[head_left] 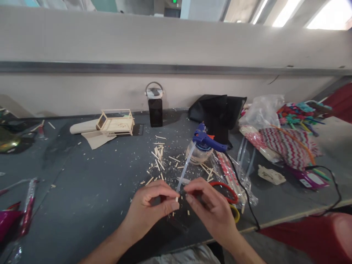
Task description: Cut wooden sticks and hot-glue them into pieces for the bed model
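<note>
clear plastic bags [236,176] right of centre hold red-and-white sticks, and a small clear jar [198,154] sits under the blue glue gun [206,140], its contents too dim to tell. open grey bench [90,190] lies to the left, with the near edge running just right of the hands. left hand [150,209] and right hand [211,209] meet, fingers [172,205] pinched shut on the low end of a thin clear glue stick [184,170], its long axis rising up-right toward the gun.
</note>
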### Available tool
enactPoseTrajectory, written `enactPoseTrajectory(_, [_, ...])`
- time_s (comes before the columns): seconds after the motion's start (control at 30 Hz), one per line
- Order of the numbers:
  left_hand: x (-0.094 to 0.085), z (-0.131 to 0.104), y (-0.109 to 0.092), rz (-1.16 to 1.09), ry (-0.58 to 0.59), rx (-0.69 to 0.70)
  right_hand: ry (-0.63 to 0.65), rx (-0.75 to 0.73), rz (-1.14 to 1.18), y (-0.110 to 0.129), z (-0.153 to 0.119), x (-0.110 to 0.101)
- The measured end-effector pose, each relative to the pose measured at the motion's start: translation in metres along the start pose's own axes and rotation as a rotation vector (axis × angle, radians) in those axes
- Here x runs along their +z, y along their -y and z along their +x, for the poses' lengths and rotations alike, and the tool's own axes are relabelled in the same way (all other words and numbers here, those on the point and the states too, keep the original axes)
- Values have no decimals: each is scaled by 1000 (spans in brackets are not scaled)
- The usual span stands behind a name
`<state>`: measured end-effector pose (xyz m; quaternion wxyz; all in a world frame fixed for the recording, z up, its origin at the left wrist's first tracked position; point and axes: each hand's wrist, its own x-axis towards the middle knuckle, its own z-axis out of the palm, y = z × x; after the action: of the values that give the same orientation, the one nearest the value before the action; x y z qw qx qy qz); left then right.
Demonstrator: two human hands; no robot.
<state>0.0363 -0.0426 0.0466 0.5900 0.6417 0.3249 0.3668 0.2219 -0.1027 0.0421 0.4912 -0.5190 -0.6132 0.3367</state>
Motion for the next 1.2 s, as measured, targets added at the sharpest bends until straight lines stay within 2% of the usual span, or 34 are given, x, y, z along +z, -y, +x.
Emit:
enactPoseTrajectory(0.07, [-1,1,1,-137,16,-115,13,-163,-85,2,0,0])
enactPoseTrajectory(0.17, [0,1,4,-325,69,-281,116,-336,-168,4,3,4])
enactPoseTrajectory(0.23, [2,0,8,-407,94,-347,129,-372,-200,7,6,7])
enactPoseTrajectory(0.33, [0,1,15,-452,106,-379,129,-347,-256,10,11,2])
enactPoseTrajectory(0.4, [-5,4,15,-394,89,-352,54,-344,-380,13,19,-12])
enactPoseTrajectory(0.5, [-19,15,9,-246,1,-238,-222,-384,-732,13,45,-45])
enactPoseTrajectory(0.53, [-25,21,5,-212,-25,-186,-259,-367,-848,12,56,-57])
enactPoseTrajectory(0.6, [-35,32,-3,-183,-56,-51,-296,-270,-1017,5,79,-76])
enactPoseTrajectory(0.67, [-44,40,-10,-174,-70,98,-198,-161,-1064,-5,99,-89])
enactPoseTrajectory(0.77, [-54,46,-16,-131,-58,263,4,-58,-985,-23,116,-97])
enactPoseTrajectory(0.87, [-62,48,-19,-71,-43,331,49,-41,-887,-37,120,-100])
enactPoseTrajectory(1.0, [-71,53,-21,-8,-66,322,-57,-41,-767,-44,118,-110])
enactPoseTrajectory(1.13, [-78,61,-23,29,-74,333,-324,142,-399,-26,101,-130])
enactPoseTrajectory(1.2, [-80,65,-23,40,-86,346,-268,176,-128,-11,83,-134])
